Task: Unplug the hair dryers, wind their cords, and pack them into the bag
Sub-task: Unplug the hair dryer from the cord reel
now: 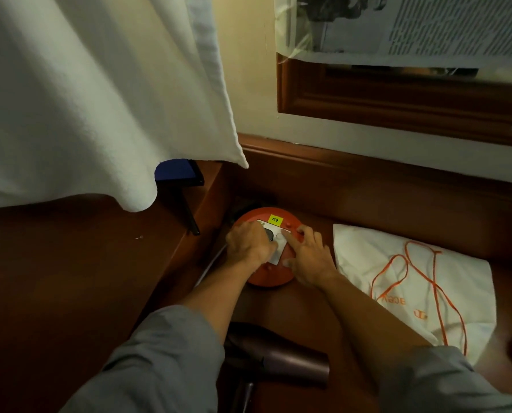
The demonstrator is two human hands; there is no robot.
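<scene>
Head view, low light. At centre frame I see a round orange socket hub (pixel 268 278) sitting on the dark wooden bench (pixel 353 210), close to the back corner. It has a white panel on top and a small yellow label (pixel 275 220) at its far edge.

My left hand (pixel 250 244) lies over the left side of the hub, fingers curled down around a dark plug (pixel 269 234) seated in the white panel; the grip looks closed on it, though the fingertips are hidden. My right hand (pixel 308 257) rests on the right side of the hub, fingers spread, index finger pressed flat on the white panel just beside the plug, thumb near the hub's near edge. Both sleeves are grey.

A thin cord (pixel 211 265) runs from under the left hand down toward lower centre. There, at the bottom of the frame between my forearms, a dark purple hair dryer (pixel 293 365) lies on its side on the bench, barrel pointing right.

Right of the hub, a white drawstring bag (pixel 368 254) lies flat on the bench, orange strings (pixel 433 281) looped loosely over it, orange print near its lower edge.

Upper left: a white cloth (pixel 84 99) hangs over a raised wooden ledge, with a blue object (pixel 178 171) half hidden beneath its hem. Upper right: a wood-framed mirror (pixel 398 102) with paper taped over it.
</scene>
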